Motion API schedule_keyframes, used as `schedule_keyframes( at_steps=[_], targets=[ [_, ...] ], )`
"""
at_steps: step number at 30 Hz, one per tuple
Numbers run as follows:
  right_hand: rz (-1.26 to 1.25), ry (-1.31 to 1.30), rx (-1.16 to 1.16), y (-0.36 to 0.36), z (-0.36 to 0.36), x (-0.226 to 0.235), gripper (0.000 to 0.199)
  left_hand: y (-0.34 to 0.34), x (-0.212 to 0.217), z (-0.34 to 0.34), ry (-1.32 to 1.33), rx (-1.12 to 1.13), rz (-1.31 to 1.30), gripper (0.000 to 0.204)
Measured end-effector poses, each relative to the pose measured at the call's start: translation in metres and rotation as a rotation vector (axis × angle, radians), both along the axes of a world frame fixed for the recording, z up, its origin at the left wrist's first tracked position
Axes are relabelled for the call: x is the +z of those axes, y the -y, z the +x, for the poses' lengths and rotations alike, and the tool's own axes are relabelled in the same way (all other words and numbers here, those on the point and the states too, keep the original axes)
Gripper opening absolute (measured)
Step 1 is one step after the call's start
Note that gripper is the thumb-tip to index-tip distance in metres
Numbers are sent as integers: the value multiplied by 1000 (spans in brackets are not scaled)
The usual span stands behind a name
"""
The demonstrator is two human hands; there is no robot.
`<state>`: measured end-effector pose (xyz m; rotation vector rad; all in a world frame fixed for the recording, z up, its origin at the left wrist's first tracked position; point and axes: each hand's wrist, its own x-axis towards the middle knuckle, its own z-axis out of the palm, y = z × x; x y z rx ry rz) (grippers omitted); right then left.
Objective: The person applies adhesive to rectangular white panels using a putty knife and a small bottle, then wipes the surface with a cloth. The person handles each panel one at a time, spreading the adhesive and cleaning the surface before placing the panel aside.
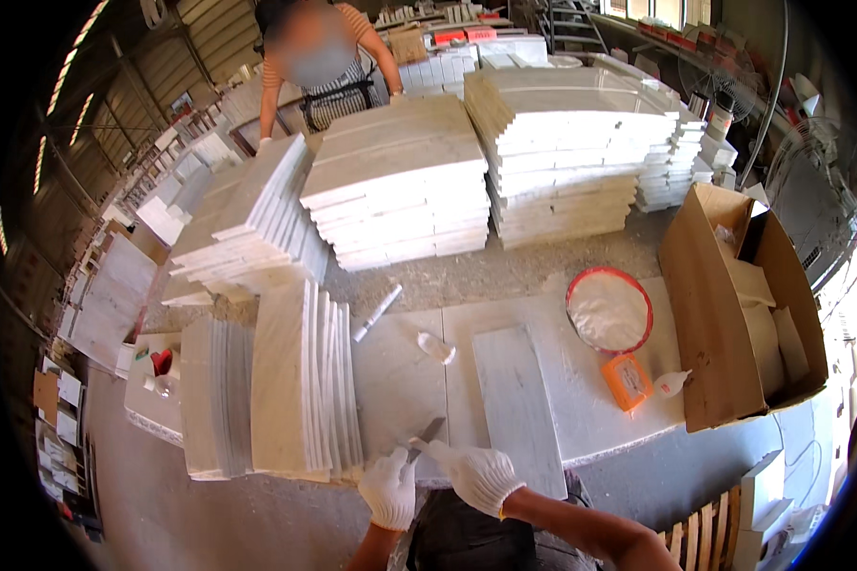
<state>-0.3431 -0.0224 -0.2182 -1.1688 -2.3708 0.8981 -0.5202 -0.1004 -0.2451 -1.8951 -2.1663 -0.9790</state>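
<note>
Bright daylight floods from the right; fisheye edges bend, corners black, slightly soft.

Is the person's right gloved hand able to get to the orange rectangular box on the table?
Probably yes: the right hand sits near the flat grey stone slab, and bare tabletop leads to the orange rectangular box.

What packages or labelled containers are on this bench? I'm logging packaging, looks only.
Cardboard box: right end of the bench, large, brown, open, flaps up, pale sheets inside.
Orange tub: just left of the box, small, rectangular, pale label on top.
Small bottle: between tub and box, lying down, whitish.
</note>
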Motion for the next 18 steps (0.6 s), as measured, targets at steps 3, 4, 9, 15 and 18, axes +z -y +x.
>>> schedule_keyframes(
  at_steps=[3,4,9,15,18],
  targets=[
    [-40,28,-9,-15,11,20,49,-5,4,4,-4,10,-50,26],
    [-12,16,-22,-19,15,9,50,-8,7,6,-1,18,-82,24],
    [-74,-197,69,21,8,10,50,-12,16,7,452,114,-115,19],
    [-995,-869,-230,-4,42,30,43,-29,70,24,1265,247,-182,20],
    [-1146,-1052,-314,-1,39,24,38,-38,59,35,1517,89,-84,19]
  ],
)
